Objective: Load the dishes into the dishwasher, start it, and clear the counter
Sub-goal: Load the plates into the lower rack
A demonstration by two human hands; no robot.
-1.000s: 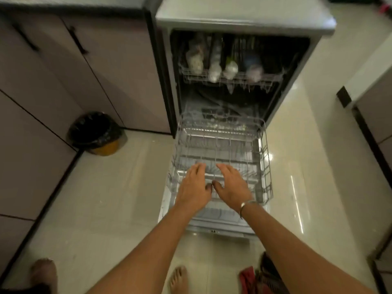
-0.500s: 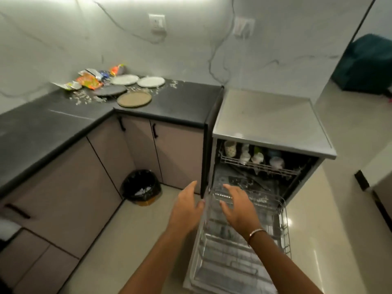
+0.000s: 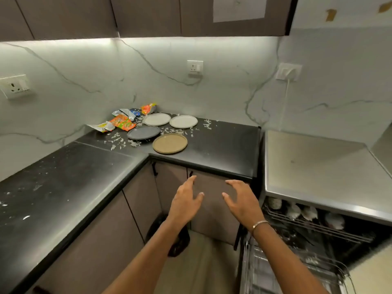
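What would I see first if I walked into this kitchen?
Probably the four round plates in the corner of the black counter: two white plates, a dark grey plate and a tan plate. Bright snack wrappers lie just left of them, with white crumbs scattered around. Two empty hands, left hand and right hand, reach out in front, and the open dishwasher sits at the lower right.

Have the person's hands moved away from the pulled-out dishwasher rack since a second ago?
Yes. Then both hands rested on the rack's front edge; now the left hand and right hand are empty, up and left of the rack, before the cabinet doors.
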